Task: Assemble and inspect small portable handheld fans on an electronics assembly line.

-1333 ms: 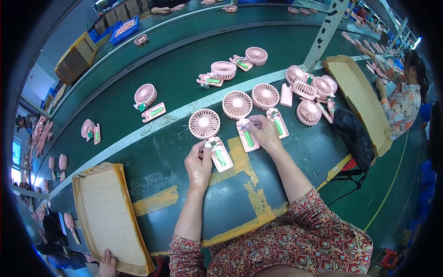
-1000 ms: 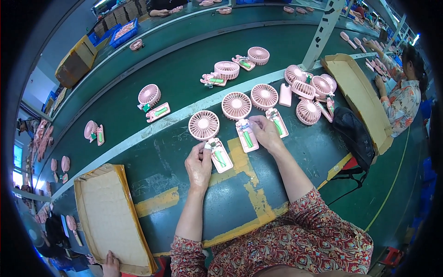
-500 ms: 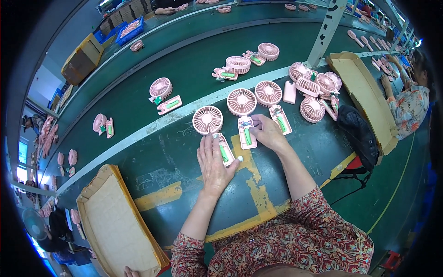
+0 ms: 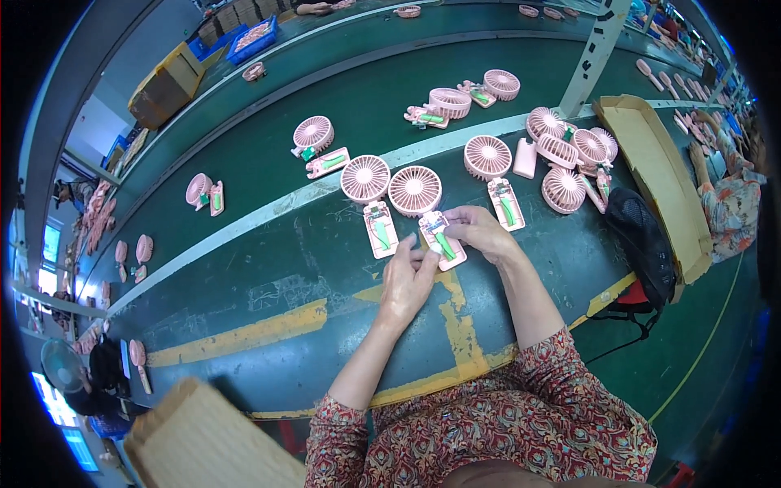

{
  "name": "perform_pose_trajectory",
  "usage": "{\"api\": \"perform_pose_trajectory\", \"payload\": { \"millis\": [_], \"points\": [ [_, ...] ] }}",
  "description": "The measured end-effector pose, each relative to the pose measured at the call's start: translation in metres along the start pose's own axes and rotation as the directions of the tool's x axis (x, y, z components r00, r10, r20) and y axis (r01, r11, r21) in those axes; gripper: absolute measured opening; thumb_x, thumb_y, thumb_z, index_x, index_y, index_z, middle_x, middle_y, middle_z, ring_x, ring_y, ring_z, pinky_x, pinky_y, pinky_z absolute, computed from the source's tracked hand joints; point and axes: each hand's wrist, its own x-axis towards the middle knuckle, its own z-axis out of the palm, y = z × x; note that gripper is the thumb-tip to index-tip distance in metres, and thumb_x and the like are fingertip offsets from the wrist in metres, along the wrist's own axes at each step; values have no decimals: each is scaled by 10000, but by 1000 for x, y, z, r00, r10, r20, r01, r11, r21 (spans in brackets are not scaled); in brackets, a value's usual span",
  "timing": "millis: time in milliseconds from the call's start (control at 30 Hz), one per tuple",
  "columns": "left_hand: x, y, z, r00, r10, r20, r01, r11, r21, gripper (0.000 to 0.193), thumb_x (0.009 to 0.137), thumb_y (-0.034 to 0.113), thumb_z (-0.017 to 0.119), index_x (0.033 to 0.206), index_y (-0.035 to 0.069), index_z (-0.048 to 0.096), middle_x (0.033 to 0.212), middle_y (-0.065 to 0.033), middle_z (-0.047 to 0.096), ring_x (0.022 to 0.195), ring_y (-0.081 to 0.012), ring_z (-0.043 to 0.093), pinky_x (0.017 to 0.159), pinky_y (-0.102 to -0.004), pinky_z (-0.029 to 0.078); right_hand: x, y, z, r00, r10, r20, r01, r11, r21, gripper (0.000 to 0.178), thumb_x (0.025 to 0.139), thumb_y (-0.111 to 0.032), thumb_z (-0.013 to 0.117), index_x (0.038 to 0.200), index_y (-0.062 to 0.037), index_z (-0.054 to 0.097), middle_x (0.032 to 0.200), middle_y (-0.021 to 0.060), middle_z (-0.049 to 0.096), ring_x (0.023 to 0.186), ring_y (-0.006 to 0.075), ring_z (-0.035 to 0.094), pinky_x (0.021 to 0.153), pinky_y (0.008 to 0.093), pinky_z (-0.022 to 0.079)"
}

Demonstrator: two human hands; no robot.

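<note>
Here's the middle fan, its open handle point(image 4: 448, 255) lying on the desk point(image 4: 407, 346) right between the two hands, with its round fan head point(image 4: 415, 190) just beyond. The right hand point(image 4: 482, 232) has thumb and fingers closed in a pinch on the handle's upper right edge; the left hand point(image 4: 405, 281) is half curled, its fingertips at the lower left side, and whether they grip or merely touch, I can't tell.

Inside, a green part is in place with small components above it, yet the shell lies uncovered, so this one looks partly done. Just to the left, a second fan point(image 4: 365, 178) has its handle open too, green piece inside; to the right, a third point(image 4: 488, 157) matches it. So all three seem filled but unclosed, and covering appears to be what is left.

Beside the third lies a loose plain pink piece point(image 4: 525, 159), perhaps a cover. Farther right comes a heap of fans point(image 4: 563, 190), then a black bag point(image 4: 639, 236) and a cardboard tray point(image 4: 655, 183). Across the pale rail, more opened fans point(image 4: 313, 133) sit scattered on the green belt point(image 4: 244, 175).
</note>
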Motion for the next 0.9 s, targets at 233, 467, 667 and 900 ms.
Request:
{"api": "perform_pose_trajectory", "payload": {
  "millis": [233,467,667,900],
  "points": [
    [11,-17,25,960,-184,213,257,880,-399,419,848,94,572,1228,-32,448,865,-43,603,758,-96,595,619,-222,502,-9,16,-5,998,-13,67,-7,959,282,345,856,-93,571,1152,68,496,1002,109,606,834,126,605,734,238,513],
    [10,-23,34,979,-136,154,194,855,-481,427,828,54,582,1222,-51,456,831,-59,610,698,-92,588,589,-223,484,-11,15,0,994,6,105,-37,955,295,391,900,-202,586,1177,61,504,1046,114,613,887,128,618,743,230,527],
    [11,-24,36,987,-97,131,150,850,-504,424,819,24,582,1223,-52,477,783,-34,585,651,-65,551,574,-205,454,-9,18,-2,996,-11,88,-20,939,344,283,899,-149,576,1089,61,558,960,98,625,813,115,614,677,229,528],
    [10,-23,32,988,-82,130,136,858,-496,416,828,-10,561,1230,-60,465,785,-29,576,643,-55,545,562,-198,452,-13,15,2,997,-10,80,-19,934,358,254,897,-132,575,1070,55,564,945,95,629,801,110,618,672,226,532]
  ]
}}
